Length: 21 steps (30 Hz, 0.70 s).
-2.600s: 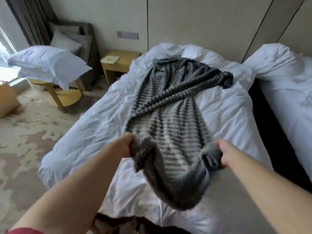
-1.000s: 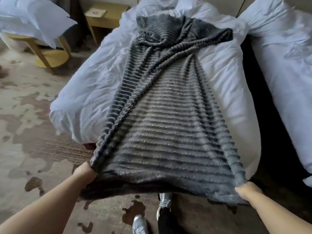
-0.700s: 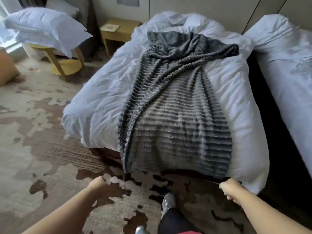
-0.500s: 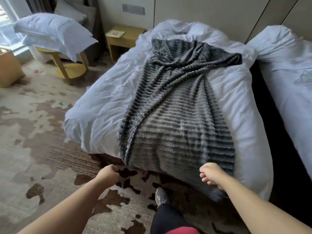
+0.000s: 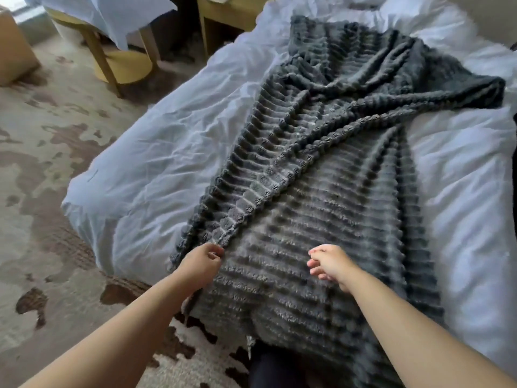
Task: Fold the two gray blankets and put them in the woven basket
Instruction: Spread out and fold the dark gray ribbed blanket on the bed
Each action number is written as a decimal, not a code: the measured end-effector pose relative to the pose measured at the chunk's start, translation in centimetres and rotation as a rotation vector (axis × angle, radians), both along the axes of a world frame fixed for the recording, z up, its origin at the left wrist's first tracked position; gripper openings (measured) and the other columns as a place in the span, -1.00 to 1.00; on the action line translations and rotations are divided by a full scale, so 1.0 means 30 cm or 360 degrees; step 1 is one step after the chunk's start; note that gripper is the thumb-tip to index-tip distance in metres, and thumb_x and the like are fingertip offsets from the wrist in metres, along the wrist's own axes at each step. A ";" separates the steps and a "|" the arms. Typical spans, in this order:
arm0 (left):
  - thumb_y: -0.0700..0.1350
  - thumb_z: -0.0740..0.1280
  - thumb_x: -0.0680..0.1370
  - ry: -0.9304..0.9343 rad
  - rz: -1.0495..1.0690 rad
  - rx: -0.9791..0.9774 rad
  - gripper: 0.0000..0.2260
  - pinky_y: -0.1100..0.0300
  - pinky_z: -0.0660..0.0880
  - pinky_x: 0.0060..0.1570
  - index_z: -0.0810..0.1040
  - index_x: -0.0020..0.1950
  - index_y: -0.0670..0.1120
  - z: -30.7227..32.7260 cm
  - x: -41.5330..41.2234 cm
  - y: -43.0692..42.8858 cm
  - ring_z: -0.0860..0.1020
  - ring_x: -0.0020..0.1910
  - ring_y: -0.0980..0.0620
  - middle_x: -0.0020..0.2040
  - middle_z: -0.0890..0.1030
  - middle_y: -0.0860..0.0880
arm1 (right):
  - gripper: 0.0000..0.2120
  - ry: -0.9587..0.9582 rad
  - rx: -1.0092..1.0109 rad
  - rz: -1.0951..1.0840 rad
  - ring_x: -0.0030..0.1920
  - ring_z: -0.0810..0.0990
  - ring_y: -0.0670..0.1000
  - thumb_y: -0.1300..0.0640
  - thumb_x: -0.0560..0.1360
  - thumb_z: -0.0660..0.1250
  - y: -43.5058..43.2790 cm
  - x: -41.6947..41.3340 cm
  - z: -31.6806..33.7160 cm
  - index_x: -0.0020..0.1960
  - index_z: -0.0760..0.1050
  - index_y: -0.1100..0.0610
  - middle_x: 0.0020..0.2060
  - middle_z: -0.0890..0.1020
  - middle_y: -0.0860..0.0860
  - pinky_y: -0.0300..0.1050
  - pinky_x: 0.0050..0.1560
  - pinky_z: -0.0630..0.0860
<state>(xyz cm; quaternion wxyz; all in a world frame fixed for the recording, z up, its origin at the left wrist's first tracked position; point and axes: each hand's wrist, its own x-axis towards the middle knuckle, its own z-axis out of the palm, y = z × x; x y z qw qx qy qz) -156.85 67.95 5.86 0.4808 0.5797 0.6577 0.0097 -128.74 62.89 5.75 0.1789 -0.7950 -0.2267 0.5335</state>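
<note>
One gray ribbed blanket lies lengthwise on the white bed, its near end hanging over the foot. Its left side is folded over in a diagonal flap, and its far end is bunched. My left hand is pinched on the lower corner of that flap. Just above the blanket's middle near the foot, my right hand hovers with loosely curled, parted fingers and holds nothing. A tan basket-like container stands on the floor at the far left, partly cut off. No second blanket is in view.
A round wooden side table under a white pillow stands at the upper left, with a wooden nightstand beyond it. Patterned carpet covers the floor on the left. My dark-clothed leg is against the bed's foot.
Both hands let go of the stretched near edge, and the blanket dropped onto the bed. The hands then moved up onto it, the left pinching the folded flap.
</note>
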 end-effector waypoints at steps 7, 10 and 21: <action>-0.18 0.31 0.48 0.0128 -0.0034 0.0331 -0.60 0.11 0.39 0.24 0.45 0.32 -0.08 -0.209 0.366 0.408 0.46 0.23 -0.12 0.23 0.49 -0.16 | -0.75 0.0219 0.0151 -0.0245 -0.28 0.53 0.03 0.23 0.61 0.15 0.601 0.117 -0.223 0.27 0.38 0.15 -0.05 0.54 0.11 -0.16 -0.29 0.43; -0.01 0.39 0.43 0.0272 -0.0116 0.0390 -0.43 0.01 0.44 0.19 0.32 0.41 -0.01 -0.268 0.490 0.525 0.47 0.22 -0.17 0.27 0.44 -0.13 | -0.69 0.0456 0.0342 -0.0724 -0.03 0.56 0.10 0.18 0.62 0.18 0.803 0.152 -0.294 0.35 0.32 0.12 0.08 0.53 0.08 -0.02 -0.02 0.51; 0.25 0.32 0.45 0.0207 0.0069 0.0428 -0.42 0.10 0.48 -0.11 0.23 0.39 0.12 -0.245 0.530 0.681 0.59 0.04 -0.09 0.25 0.46 0.07 | -0.58 0.1022 0.0722 -0.1082 0.03 0.67 0.15 0.14 0.49 0.39 1.284 0.121 -0.232 0.32 0.47 0.15 0.11 0.65 0.14 0.17 0.07 0.59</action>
